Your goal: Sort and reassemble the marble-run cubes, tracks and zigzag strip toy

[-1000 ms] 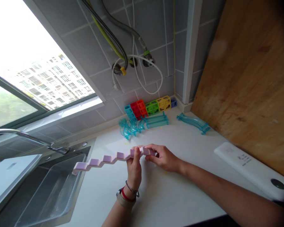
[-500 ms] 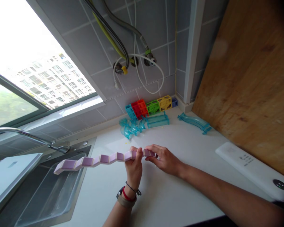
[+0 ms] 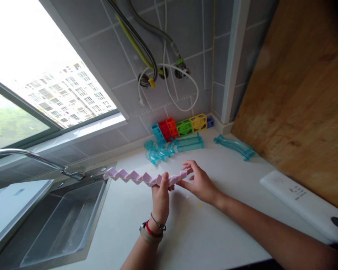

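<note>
A lilac and white snake puzzle [image 3: 133, 176], its wedges in a zigzag row, is held above the white counter. My left hand [image 3: 161, 202] is closed around it right of its middle, thumb on top. At the puzzle's right end, my right hand [image 3: 201, 186] grips the last wedges between thumb and fingers, the fingers curved. The puzzle's left end points toward the sink and hangs free. Parts of the wedges are hidden behind my fingers.
Clear blue plastic track pieces [image 3: 160, 150] and a row of coloured blocks [image 3: 183, 128] stand by the wall. A curved blue track [image 3: 235, 145] lies further right. A white device [image 3: 295, 198] rests near the wooden board [image 3: 293, 93]. The sink [image 3: 64, 221] is at left.
The puzzle has turned about its length, and its free left end has moved up and right, looking shorter. My right hand's fingers have spread a little at the right end.
</note>
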A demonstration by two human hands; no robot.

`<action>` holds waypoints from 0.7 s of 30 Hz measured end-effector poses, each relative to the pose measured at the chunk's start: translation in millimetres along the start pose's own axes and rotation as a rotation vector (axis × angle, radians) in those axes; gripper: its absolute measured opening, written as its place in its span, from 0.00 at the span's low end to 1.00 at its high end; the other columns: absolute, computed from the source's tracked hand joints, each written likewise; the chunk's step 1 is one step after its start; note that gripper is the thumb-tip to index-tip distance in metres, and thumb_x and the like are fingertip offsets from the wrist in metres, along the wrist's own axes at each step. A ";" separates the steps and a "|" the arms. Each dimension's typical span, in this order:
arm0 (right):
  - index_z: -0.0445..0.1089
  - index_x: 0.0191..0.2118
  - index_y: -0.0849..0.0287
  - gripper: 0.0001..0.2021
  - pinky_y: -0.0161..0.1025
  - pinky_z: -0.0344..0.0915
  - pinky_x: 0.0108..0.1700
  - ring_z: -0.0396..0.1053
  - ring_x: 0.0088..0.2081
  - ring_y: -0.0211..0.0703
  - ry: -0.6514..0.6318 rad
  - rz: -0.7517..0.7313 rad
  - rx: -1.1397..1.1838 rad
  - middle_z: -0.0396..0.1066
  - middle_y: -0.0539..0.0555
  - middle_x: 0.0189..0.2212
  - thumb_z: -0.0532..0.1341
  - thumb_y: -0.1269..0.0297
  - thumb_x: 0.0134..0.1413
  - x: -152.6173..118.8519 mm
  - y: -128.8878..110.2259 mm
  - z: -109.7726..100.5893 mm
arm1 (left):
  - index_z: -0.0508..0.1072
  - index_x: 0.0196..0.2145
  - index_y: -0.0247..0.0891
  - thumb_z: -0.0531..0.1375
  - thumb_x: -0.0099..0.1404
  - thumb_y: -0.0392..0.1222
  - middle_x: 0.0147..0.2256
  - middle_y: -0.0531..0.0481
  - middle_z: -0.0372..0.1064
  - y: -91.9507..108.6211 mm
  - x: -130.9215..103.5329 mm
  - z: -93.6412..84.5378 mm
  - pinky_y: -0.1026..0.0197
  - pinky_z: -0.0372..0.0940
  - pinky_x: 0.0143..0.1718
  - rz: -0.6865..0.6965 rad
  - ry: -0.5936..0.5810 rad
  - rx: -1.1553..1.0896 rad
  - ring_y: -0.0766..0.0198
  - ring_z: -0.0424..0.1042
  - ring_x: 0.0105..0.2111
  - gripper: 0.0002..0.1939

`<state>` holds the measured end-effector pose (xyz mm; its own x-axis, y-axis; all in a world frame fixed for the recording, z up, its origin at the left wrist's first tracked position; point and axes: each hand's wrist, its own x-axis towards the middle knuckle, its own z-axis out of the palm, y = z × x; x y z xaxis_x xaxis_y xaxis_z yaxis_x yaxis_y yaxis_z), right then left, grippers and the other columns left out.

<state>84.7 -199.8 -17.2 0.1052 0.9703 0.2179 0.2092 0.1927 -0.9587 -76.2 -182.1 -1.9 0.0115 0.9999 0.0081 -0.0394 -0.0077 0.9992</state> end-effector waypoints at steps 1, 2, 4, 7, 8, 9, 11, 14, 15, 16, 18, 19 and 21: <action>0.64 0.51 0.56 0.25 0.41 0.70 0.38 0.71 0.38 0.45 -0.070 0.100 0.099 0.70 0.56 0.44 0.70 0.51 0.51 1.2 -0.4 -0.9 | 0.66 0.25 0.37 0.60 0.67 0.59 0.22 0.55 0.61 0.5 0.2 -1.7 0.63 0.60 0.30 0.047 0.007 0.035 0.67 0.62 0.24 0.23; 0.66 0.50 0.57 0.25 0.39 0.69 0.35 0.71 0.35 0.42 -0.169 0.182 0.205 0.71 0.55 0.41 0.69 0.49 0.52 2.4 -1.6 -2.6 | 0.66 0.25 0.37 0.60 0.67 0.58 0.22 0.55 0.61 1.1 0.1 -3.1 0.63 0.60 0.30 0.093 0.011 0.066 0.67 0.62 0.25 0.23; 0.69 0.44 0.59 0.23 0.34 0.65 0.30 0.71 0.30 0.39 -0.382 0.303 0.419 0.72 0.54 0.36 0.64 0.43 0.56 3.8 -5.7 -6.8 | 0.65 0.24 0.38 0.60 0.67 0.57 0.22 0.55 0.61 2.0 -0.9 -4.4 0.63 0.59 0.30 0.160 0.008 0.106 0.67 0.62 0.24 0.23; 0.71 0.37 0.61 0.27 0.30 0.58 0.24 0.69 0.26 0.36 -0.556 0.422 0.656 0.71 0.53 0.29 0.57 0.38 0.60 2.6 -11.6 -11.2 | 0.64 0.23 0.38 0.59 0.68 0.57 0.21 0.55 0.61 1.3 -2.8 -3.2 0.63 0.58 0.29 0.198 -0.043 0.122 0.68 0.61 0.24 0.23; 0.71 0.36 0.62 0.27 0.30 0.57 0.23 0.68 0.25 0.35 -0.564 0.448 0.700 0.69 0.52 0.27 0.56 0.37 0.60 1.5 -12.3 -11.3 | 0.64 0.24 0.38 0.59 0.68 0.57 0.22 0.55 0.61 0.4 -3.3 -2.3 0.63 0.59 0.29 0.205 -0.071 0.116 0.68 0.61 0.24 0.23; 0.72 0.35 0.62 0.27 0.30 0.57 0.23 0.67 0.24 0.35 -0.558 0.465 0.727 0.68 0.51 0.25 0.57 0.38 0.60 0.4 -12.2 -10.6 | 0.64 0.24 0.38 0.60 0.68 0.57 0.22 0.55 0.61 -0.7 -3.8 -1.5 0.63 0.59 0.29 0.216 -0.094 0.106 0.68 0.61 0.24 0.23; 0.73 0.34 0.62 0.24 0.30 0.58 0.25 0.65 0.25 0.34 -0.523 0.472 0.758 0.68 0.50 0.25 0.60 0.41 0.59 -1.5 -10.7 -7.9 | 0.64 0.24 0.38 0.61 0.67 0.57 0.22 0.55 0.62 -3.3 -5.0 -0.1 0.64 0.58 0.28 0.237 -0.126 0.091 0.68 0.61 0.23 0.22; 0.73 0.30 0.62 0.20 0.31 0.59 0.26 0.62 0.25 0.33 -0.439 0.373 0.768 0.69 0.51 0.25 0.63 0.47 0.59 -2.8 -10.1 -4.1 | 0.66 0.24 0.38 0.62 0.66 0.56 0.21 0.55 0.63 -5.5 -7.7 0.6 0.64 0.58 0.25 0.243 -0.136 0.095 0.69 0.61 0.22 0.22; 0.73 0.29 0.62 0.19 0.32 0.59 0.26 0.62 0.24 0.33 -0.411 0.314 0.751 0.69 0.51 0.24 0.63 0.49 0.59 -3.0 -11.5 -3.9 | 0.65 0.24 0.38 0.62 0.66 0.56 0.21 0.55 0.63 -5.4 -8.6 0.6 0.65 0.58 0.25 0.237 -0.132 0.100 0.69 0.61 0.21 0.22; 0.73 0.28 0.62 0.18 0.32 0.59 0.27 0.62 0.24 0.33 -0.389 0.249 0.717 0.69 0.50 0.24 0.64 0.51 0.58 -3.1 -13.6 -4.3 | 0.65 0.24 0.38 0.61 0.66 0.57 0.20 0.55 0.63 -4.8 -9.3 0.5 0.65 0.57 0.24 0.227 -0.123 0.106 0.69 0.61 0.21 0.22; 0.74 0.31 0.62 0.13 0.33 0.61 0.30 0.64 0.25 0.35 -0.360 0.121 0.615 0.71 0.50 0.25 0.68 0.55 0.55 -3.6 -19.6 -6.9 | 0.64 0.23 0.38 0.60 0.67 0.57 0.19 0.56 0.62 -2.9 -9.4 0.3 0.65 0.57 0.24 0.197 -0.099 0.120 0.70 0.61 0.20 0.23; 0.75 0.33 0.62 0.11 0.34 0.62 0.31 0.66 0.27 0.36 -0.343 0.067 0.555 0.72 0.50 0.26 0.70 0.58 0.53 -4.1 -22.6 -8.7 | 0.63 0.22 0.38 0.60 0.68 0.57 0.18 0.57 0.60 -1.9 -8.9 0.2 0.66 0.56 0.23 0.180 -0.084 0.126 0.70 0.60 0.19 0.24; 0.75 0.37 0.61 0.11 0.34 0.63 0.33 0.68 0.30 0.38 -0.298 -0.013 0.442 0.74 0.51 0.29 0.72 0.61 0.50 -5.2 -26.9 -11.6 | 0.62 0.22 0.38 0.59 0.68 0.58 0.17 0.58 0.58 -0.7 -7.0 0.4 0.66 0.55 0.22 0.144 -0.051 0.126 0.71 0.59 0.18 0.25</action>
<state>89.8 -211.8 9.6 -0.1892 0.9545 0.2305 -0.2277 0.1857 -0.9559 -75.8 -189.0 -2.6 0.0659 0.9864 0.1504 0.0814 -0.1556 0.9845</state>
